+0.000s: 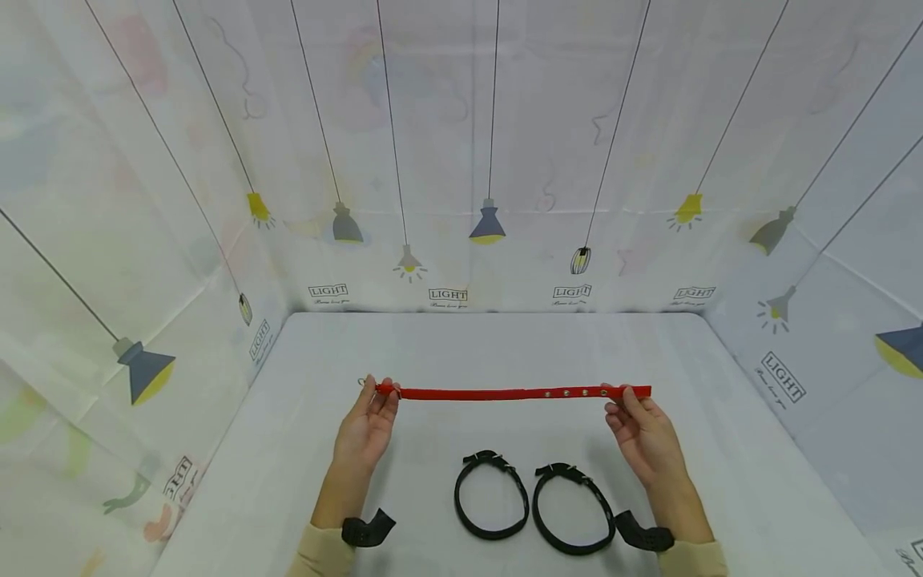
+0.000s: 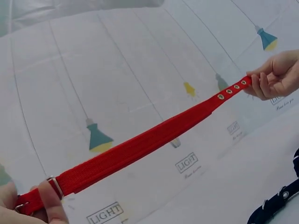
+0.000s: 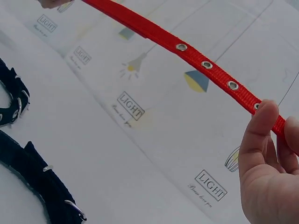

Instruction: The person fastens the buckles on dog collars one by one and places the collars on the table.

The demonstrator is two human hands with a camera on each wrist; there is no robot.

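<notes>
**Red strap: handling notes**

Above the table (image 1: 461, 344), red strap (image 1: 505, 393) stretched flat btwn both hands. Left hand (image 1: 368, 429) pinches the buckle end, right hand (image 1: 644, 433) pinches the eyelet end. Looks light, soft webbing, prob. limp if slack; ends give best hold. Two black collars (image 1: 492, 494) lie below. White cloth surface, lamp-print walls.
</notes>
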